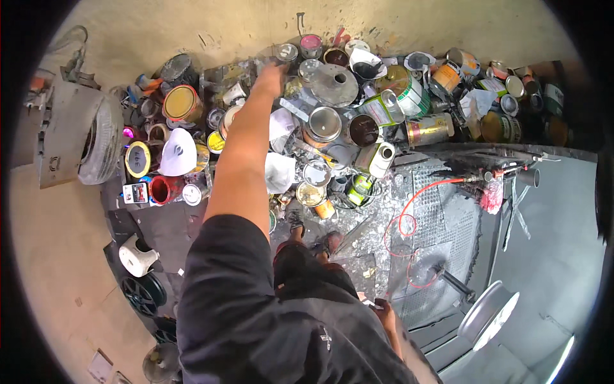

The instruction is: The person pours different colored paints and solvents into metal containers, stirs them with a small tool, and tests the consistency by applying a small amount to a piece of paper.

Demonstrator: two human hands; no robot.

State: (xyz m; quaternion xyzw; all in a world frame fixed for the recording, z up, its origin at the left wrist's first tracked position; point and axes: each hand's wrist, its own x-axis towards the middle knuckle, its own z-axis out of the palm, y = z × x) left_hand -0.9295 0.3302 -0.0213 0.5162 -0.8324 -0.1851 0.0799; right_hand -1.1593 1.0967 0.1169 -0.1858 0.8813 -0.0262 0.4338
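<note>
My left arm stretches across the crowded shelf of paint tins, and my left hand is at the back near the wall. Just beyond its fingers stands a small grey-lidded tin; whether I touch it cannot be made out, as the fingers are mostly hidden. A pink-topped tin is to the right of that, and a round grey lid with a central hole lies nearer. Low by my right side, my right hand is closed on a small white piece, perhaps paper or cloth.
Open tins, a yellow-topped can, a white-and-green bottle and paper sheets crowd around my arm. A red hose loops over the stained floor at right, near a wheel rim. An upturned white stool lies at left.
</note>
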